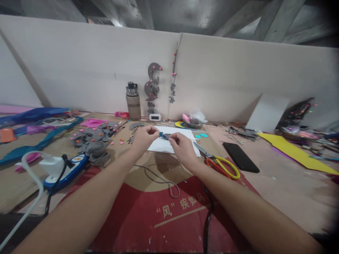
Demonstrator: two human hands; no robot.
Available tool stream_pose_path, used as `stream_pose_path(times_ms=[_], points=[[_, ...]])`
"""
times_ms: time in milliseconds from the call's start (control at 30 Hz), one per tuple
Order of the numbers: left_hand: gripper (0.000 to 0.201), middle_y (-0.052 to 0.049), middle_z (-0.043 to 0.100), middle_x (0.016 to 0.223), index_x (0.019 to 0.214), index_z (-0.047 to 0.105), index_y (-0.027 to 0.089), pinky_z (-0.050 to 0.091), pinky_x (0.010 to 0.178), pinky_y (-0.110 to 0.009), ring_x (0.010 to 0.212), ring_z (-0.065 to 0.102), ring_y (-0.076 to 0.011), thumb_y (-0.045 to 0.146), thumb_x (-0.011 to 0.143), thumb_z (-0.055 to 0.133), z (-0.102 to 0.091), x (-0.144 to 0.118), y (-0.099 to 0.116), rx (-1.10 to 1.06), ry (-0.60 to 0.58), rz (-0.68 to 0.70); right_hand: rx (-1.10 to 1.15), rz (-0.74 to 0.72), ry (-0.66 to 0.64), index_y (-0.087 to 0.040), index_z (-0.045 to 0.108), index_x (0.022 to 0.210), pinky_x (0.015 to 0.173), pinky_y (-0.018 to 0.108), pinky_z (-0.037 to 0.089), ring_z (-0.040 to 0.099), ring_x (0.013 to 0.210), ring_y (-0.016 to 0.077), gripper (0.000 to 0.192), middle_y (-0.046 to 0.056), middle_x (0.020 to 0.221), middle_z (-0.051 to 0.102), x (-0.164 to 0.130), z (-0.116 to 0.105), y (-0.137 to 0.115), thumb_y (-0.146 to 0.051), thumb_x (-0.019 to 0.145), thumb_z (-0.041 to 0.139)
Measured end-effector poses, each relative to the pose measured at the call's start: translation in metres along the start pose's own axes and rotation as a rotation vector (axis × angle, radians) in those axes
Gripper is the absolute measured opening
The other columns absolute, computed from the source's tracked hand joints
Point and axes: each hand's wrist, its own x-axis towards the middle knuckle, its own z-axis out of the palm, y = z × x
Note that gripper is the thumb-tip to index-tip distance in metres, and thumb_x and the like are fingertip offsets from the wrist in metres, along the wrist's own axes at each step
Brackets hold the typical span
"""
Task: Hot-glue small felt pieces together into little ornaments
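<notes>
My left hand (143, 140) and my right hand (183, 147) are close together over a white sheet (186, 134), each with thumb and fingers pinched. Between the fingertips is a small grey and teal piece (165, 136), too small to tell its kind. The left fingers are at its teal end, the right fingers at its grey end. A thin grey cord (169, 182) trails in a loop below the hands. Scissors (227, 166) with a yellow and a red handle lie beside my right wrist. Teal cut-outs (202, 135) rest right of the sheet.
A red and tan cardboard (132, 225) covers the front. Left are grey felt pieces (91, 137), a cord bundle (97, 152) and a blue power strip (66, 174). A bottle (133, 104) and hanging grey moons (150, 88) are behind; a black phone (240, 157) lies right.
</notes>
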Motion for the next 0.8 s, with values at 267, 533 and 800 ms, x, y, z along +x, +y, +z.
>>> stream_pose_path(times_ms=[267,533,800], points=[[0.016,0.000,0.059,0.058,0.069,0.064,0.016,0.032,0.048,-0.021,0.050,0.046,-0.0093,0.031,0.065,0.063,-0.013,0.015,-0.028,-0.159,0.186,-0.099,0.035,0.068,-0.020,-0.017,0.061,0.074,0.064,0.025,0.036,0.050,0.067,0.0124,0.021,0.000,0.071,0.060,0.002,-0.003,-0.006,-0.032,0.080,0.047],[0.015,0.002,0.052,0.054,0.066,0.057,0.015,0.025,0.040,-0.018,0.048,0.046,-0.0075,0.028,0.059,0.063,-0.034,0.031,-0.032,-0.471,0.511,-0.238,0.282,0.271,-0.156,-0.017,0.059,0.067,0.042,0.020,0.028,0.033,0.042,0.0070,0.023,-0.007,0.047,0.041,0.012,-0.005,0.005,-0.040,0.071,0.056],[0.019,0.003,0.052,0.059,0.066,0.053,0.016,0.024,0.040,-0.016,0.050,0.047,-0.0057,0.026,0.055,0.065,-0.046,0.036,-0.030,-0.690,0.586,-0.231,0.415,0.162,-0.563,-0.017,0.064,0.075,0.050,0.021,0.037,0.043,0.049,0.0077,0.031,-0.003,0.056,0.052,0.006,-0.010,-0.007,-0.045,0.077,0.052]])
